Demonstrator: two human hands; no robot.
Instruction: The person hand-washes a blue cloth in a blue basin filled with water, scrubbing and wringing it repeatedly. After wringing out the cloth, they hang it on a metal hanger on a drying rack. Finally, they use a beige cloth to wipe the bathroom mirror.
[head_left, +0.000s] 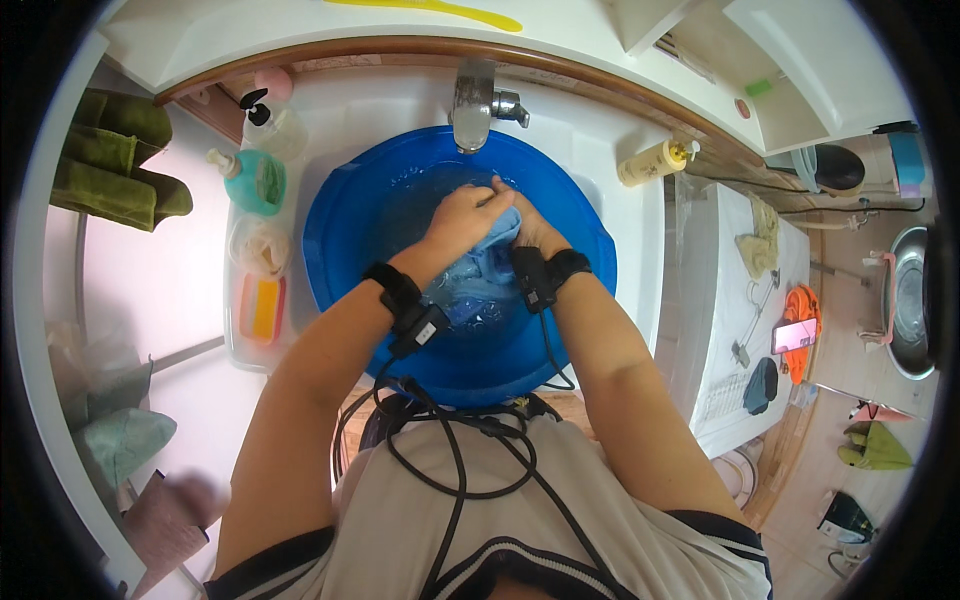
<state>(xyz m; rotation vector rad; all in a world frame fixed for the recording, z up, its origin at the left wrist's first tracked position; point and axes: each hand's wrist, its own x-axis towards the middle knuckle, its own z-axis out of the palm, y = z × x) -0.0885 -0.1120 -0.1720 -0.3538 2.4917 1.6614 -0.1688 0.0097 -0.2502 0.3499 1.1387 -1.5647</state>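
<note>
A light blue cloth (480, 274) lies partly under water in a large blue plastic basin (349, 217), and its upper end is bunched between my two hands. My left hand (466, 217) closes over the cloth from the left. On the other side my right hand (531, 221) grips the same bunch, its fingers partly hidden behind the left. Both hands are close together over the middle of the basin, below the metal faucet (472, 112). A black strap with a small device sits on each wrist, and black cables run from them towards my lap.
The basin rests in a white sink (634, 217). Left stand a turquoise pump bottle (256, 182), a clear pump bottle (277, 133) and a sponge (264, 309). A yellow pump bottle (652, 163) stands right, beside a white washing machine top (724, 300) holding a phone (794, 336).
</note>
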